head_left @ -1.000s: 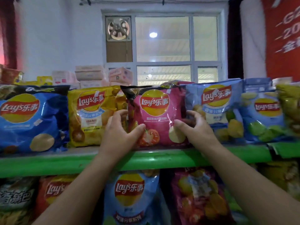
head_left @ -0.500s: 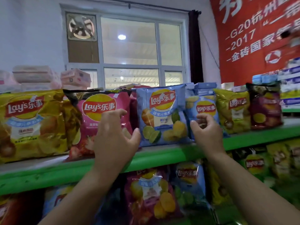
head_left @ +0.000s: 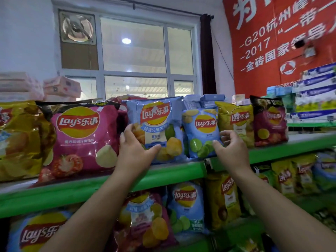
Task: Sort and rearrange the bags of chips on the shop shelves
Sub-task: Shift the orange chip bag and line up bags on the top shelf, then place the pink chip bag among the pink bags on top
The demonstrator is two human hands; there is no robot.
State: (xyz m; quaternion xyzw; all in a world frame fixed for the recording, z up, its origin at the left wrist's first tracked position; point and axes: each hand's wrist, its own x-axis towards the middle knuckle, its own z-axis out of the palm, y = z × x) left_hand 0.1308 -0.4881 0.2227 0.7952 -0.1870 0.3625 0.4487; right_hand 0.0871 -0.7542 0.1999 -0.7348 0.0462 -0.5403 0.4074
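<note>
Here, the left hand (head_left: 135, 151) lies spread against the large blue bag (head_left: 156, 113). The right hand (head_left: 232, 150) curls beside the small blue bag (head_left: 201, 131); grip unclear.

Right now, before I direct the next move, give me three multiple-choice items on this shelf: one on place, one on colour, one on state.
1. What stands directly right of the pink tomato-print chip bag on the top shelf? A) the large light-blue lime-print chip bag; B) a dark maroon bag; C) a cardboard box.
2. The top shelf's front edge is: A) red; B) green; C) white.
3. The small light-blue lime-print chip bag is: A) lying flat; B) on the floor; C) standing upright.
Key: 1A, it is the next front-row bag; 2B, the lip is bright green; 3C, its logo reads upright, base on the shelf.
</note>
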